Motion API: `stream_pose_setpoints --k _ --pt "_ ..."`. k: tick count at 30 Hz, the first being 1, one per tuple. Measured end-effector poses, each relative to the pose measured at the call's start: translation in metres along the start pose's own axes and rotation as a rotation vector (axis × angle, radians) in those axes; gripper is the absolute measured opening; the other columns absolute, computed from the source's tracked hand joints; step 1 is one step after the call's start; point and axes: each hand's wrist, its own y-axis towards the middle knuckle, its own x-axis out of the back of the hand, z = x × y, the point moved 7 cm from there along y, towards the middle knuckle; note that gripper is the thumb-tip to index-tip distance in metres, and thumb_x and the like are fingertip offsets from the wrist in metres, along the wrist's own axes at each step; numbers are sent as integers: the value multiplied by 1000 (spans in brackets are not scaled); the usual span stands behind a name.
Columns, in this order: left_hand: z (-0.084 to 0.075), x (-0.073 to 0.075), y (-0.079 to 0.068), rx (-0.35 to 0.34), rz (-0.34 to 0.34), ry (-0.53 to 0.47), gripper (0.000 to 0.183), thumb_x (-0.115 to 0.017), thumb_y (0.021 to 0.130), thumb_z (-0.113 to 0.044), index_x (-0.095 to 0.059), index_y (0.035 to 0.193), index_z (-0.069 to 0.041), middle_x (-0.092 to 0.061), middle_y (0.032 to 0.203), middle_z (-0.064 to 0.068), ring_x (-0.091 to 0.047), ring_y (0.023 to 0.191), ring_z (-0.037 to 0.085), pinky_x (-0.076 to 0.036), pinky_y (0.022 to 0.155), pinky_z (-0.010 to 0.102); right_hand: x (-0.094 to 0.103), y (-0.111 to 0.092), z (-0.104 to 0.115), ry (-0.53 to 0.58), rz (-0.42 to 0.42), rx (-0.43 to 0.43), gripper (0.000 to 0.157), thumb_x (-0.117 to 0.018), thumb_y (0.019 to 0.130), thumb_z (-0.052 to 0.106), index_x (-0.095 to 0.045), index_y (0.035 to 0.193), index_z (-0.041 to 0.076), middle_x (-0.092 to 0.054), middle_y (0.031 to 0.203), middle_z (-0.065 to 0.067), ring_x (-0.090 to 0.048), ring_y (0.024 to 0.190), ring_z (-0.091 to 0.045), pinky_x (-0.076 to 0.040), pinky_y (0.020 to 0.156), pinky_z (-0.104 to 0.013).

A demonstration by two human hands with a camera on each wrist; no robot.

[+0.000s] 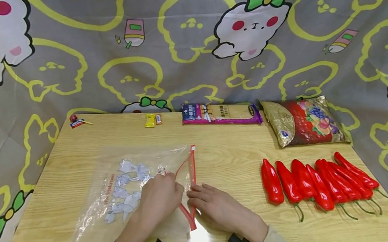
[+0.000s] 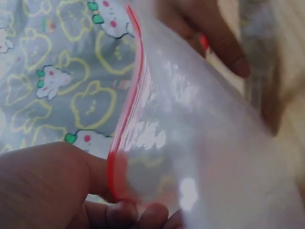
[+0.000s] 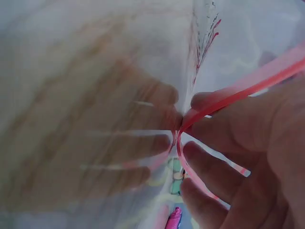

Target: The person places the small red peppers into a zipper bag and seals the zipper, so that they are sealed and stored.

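Note:
A large clear zip-top plastic bag [image 1: 92, 209] with a red zip edge [image 1: 194, 160] lies on the wooden table. Pale grey-white shapes and red lettering show across it. My left hand [image 1: 159, 194] reaches over its middle and pinches one lip of the mouth; the left wrist view shows fingers [image 2: 121, 213] at the red strip. My right hand [image 1: 219, 206] holds the other lip, with its fingertips [image 3: 195, 152] by the red strip near the tabletop. Between the hands the two red lips stand apart at places. In the head view, my right thumb is hidden.
Several red peppers [image 1: 303, 180] lie in a row on the right. Along the back are a gold and red bag [image 1: 306, 122], a purple noodle packet [image 1: 220, 114], small wrapped sweets [image 1: 150, 121] and a lollipop [image 1: 73, 118]. A patterned cloth [image 1: 182, 36] hangs behind.

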Motion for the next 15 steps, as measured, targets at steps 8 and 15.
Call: stream_pose_setpoints --k 8,15 --pt "9 22 0 53 -44 -62 5 -55 77 -10 -51 76 -6 -45 60 0 -44 47 16 -35 42 28 -2 -1 -1 32 2 -34 21 -62 84 17 -65 104 10 -61 120 -9 -54 115 -23 -42 96 -41" --pt "17 28 2 0 -70 -49 6 -55 81 -4 -56 76 -3 -49 57 2 -44 46 15 -34 39 26 -3 -1 -2 21 30 -46 22 -61 85 18 -65 106 11 -58 123 -8 -53 117 -22 -42 95 -41"
